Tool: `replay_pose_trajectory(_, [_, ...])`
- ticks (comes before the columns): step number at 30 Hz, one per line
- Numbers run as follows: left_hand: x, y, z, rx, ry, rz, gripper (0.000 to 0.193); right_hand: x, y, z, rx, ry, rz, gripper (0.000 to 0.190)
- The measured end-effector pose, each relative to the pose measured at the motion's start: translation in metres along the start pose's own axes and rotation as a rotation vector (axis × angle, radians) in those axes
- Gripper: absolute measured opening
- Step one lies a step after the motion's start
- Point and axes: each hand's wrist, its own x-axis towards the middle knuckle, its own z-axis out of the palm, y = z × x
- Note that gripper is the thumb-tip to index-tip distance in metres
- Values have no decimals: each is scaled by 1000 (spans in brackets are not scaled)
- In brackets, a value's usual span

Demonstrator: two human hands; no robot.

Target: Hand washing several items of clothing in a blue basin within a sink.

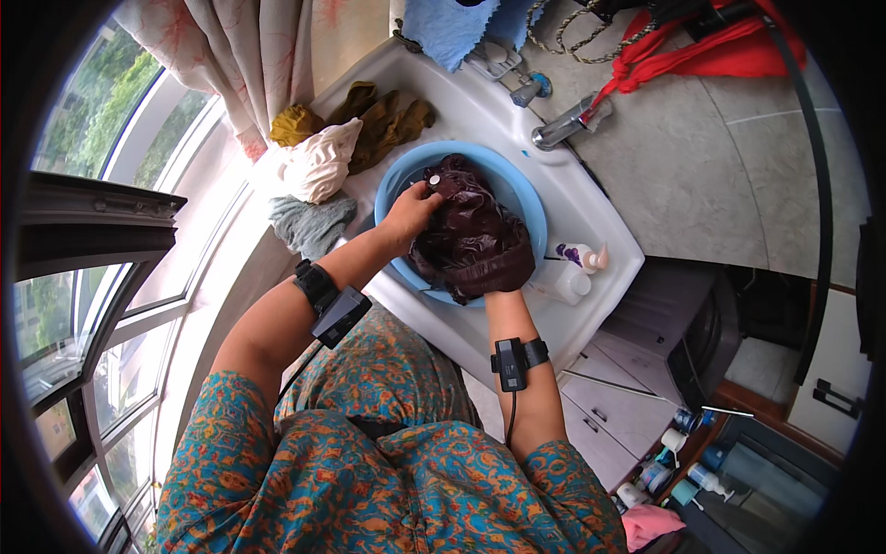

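A light-blue round basin [531,208] stands in a white ceramic sink [609,228], and a dark maroon wet garment [471,235] is bunched in it. At the garment's upper left, my left hand [414,211] pinches its cloth near a round white button [435,180]. My right hand is hidden under the garment's waistband-like edge; only the wrist [504,299] comes out at the basin's near rim, so its fingers cannot be seen. Water shows inside the basin beside the cloth.
Left of the basin lie white cloth [322,159], olive cloth [391,128], mustard cloth [296,124] and grey-green cloth [313,223]. A pump bottle [581,256] and a translucent bottle [564,282] lie on the sink's right side. A chrome faucet [564,128] with red cloth tied on reaches over the far rim.
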Motion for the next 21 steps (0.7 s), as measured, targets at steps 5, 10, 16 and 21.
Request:
replay_pose_trajectory(5, [14,-21,6,175,22,409,20,-6,-10,8,-39,8,-17,43])
replay_pose_trajectory(10, [-7,-8,25,283,-58,502,21,-11,-8,6,-75,20,-15,44])
replay_pose_trajectory(16, [-14,1,35,316,-10,548,21,-15,-9,2,-131,25,-15,46])
replay_pose_trajectory(21, [-30,20,48,398,-48,773,16,-25,3,-7,-228,68,12,48])
